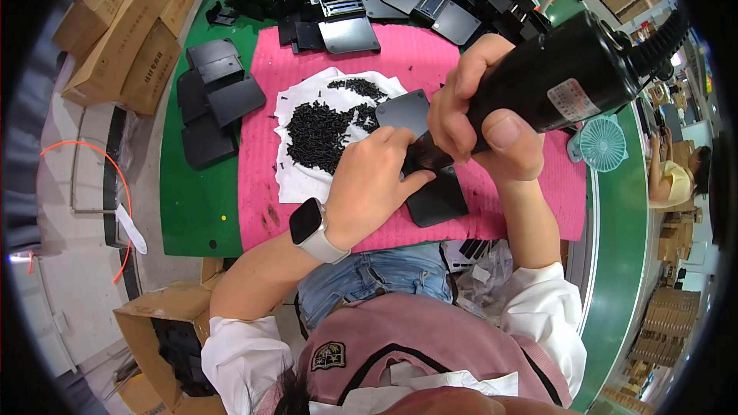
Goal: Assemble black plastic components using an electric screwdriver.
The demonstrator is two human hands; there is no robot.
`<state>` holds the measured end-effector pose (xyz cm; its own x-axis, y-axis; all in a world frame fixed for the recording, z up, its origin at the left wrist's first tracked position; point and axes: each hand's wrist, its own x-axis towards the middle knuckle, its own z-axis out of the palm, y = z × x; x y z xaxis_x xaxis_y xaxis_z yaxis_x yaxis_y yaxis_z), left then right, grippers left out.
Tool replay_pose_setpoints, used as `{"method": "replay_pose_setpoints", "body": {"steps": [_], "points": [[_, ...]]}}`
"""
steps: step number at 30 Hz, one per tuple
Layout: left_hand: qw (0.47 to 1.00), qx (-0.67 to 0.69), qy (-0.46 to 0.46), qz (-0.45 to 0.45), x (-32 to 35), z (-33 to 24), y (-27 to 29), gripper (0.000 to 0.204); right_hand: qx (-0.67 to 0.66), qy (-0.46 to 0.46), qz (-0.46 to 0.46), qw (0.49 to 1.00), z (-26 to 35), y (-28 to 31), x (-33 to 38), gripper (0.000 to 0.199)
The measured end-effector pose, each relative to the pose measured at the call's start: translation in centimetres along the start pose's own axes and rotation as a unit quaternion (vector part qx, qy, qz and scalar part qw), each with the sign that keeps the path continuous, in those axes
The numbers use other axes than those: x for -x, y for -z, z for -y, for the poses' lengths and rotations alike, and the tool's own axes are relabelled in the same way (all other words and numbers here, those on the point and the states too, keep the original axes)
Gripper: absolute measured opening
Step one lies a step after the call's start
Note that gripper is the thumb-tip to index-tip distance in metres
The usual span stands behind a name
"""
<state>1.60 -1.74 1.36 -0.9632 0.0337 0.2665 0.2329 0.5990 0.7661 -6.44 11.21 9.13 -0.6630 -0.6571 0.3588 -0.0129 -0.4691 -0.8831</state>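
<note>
My right hand [503, 134] is wrapped round a thick black electric screwdriver [565, 69], tilted with its nose down to the left. The nose meets a black plastic bracket [437, 201] with two flat plates, lying on the pink foam mat [261, 100]. Fingers bent, my left hand [370, 177] grips the bracket's middle beside the driver's nose; hand and tool hide the bit and the joint there. Left of the bracket, a heap of small black screws [315, 138] lies on a crumpled white cloth [296, 190].
Piled black brackets [350, 34] line the table's far side. More black plates [211, 104] overlap at the left on the green tabletop [192, 219]. A small teal fan [602, 143] stands at right. Cardboard boxes [127, 54] and another person [676, 180] are beyond the table.
</note>
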Motion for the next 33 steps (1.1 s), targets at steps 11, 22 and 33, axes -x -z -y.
{"method": "replay_pose_setpoints", "body": {"steps": [11,22,33], "points": [[1.000,-0.004,0.000,0.011,-0.3,-0.1,0.3,0.035,0.040,0.056,0.077,0.995,-0.6,0.2,-0.9,0.041],[0.999,0.002,-0.037,-0.022,-0.3,0.6,-0.2,0.033,0.025,0.039,0.057,0.997,-0.3,-0.4,-0.1,0.037],[0.998,0.005,-0.059,-0.022,-0.3,0.8,-0.1,0.033,0.081,0.041,0.061,0.994,-0.2,-1.5,0.4,0.044]]}}
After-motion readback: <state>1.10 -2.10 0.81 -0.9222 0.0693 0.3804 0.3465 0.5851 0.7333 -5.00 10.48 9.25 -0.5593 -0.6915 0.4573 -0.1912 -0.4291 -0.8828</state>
